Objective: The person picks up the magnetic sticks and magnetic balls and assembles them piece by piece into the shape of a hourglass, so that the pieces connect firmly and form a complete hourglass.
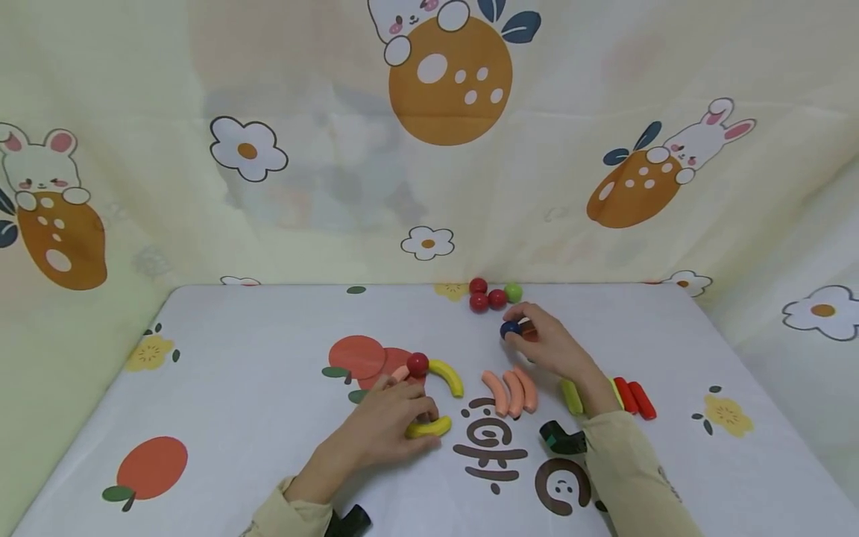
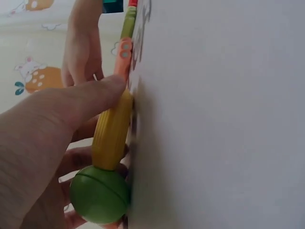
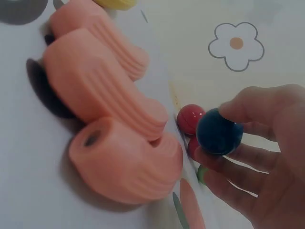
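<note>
In the head view my left hand (image 1: 385,425) lies low over the table, its thumb and fingers around a yellow curved rod (image 1: 432,427). The left wrist view shows that rod's end touching a green ball (image 2: 100,194), which the head view hides under the hand. Just beyond the fingers, a red ball (image 1: 417,364) sits between a second yellow curved rod (image 1: 446,377) and a partly hidden orange piece (image 1: 400,373). My right hand (image 1: 552,344) pinches a dark blue ball (image 3: 219,132) between thumb and fingers, above the table toward the back.
Several red balls (image 1: 479,302) and a light green ball (image 1: 513,292) stand at the table's back edge. Orange curved rods (image 1: 515,393) lie in the middle. Green rods (image 1: 572,397) and red rods (image 1: 643,400) lie at the right, partly behind my right forearm.
</note>
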`<state>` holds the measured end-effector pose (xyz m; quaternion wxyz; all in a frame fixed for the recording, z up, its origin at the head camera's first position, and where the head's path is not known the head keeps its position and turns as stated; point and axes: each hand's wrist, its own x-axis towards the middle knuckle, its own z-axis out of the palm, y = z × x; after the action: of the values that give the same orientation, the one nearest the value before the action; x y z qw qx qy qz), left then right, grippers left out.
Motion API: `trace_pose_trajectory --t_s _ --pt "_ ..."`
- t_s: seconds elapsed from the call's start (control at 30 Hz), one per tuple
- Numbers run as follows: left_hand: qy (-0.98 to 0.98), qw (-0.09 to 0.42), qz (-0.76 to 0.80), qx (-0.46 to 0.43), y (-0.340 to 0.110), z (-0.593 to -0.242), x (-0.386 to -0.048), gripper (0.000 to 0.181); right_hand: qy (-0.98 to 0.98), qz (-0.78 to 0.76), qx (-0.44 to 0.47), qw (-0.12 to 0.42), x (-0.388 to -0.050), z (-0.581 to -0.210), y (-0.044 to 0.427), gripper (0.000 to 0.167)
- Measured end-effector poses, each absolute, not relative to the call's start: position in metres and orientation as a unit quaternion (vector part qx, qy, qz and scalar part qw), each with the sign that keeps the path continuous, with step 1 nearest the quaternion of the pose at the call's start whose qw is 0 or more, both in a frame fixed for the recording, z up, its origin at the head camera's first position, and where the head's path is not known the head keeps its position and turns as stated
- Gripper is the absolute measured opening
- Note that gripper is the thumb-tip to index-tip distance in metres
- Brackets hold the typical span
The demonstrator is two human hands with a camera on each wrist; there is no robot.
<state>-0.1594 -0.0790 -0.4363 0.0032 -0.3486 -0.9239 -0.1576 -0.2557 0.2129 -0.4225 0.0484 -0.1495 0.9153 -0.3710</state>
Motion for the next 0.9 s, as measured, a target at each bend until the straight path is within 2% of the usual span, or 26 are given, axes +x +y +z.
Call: trace_pose_trajectory --t_s 0.37,0.9 --pt "-0.935 0.04 -0.139 -0.324 -0.071 -0.44 -0.156 0.025 0.921 -0.351 -0.15 0.073 -0.246 -0.42 0.205 0.036" --pt "-0.937 0.014 -0.161 -0.31 -0.074 -0.435 -0.159 0.022 0.909 -0.337 -0.206 0.135 -0.236 -0.413 0.191 0.031"
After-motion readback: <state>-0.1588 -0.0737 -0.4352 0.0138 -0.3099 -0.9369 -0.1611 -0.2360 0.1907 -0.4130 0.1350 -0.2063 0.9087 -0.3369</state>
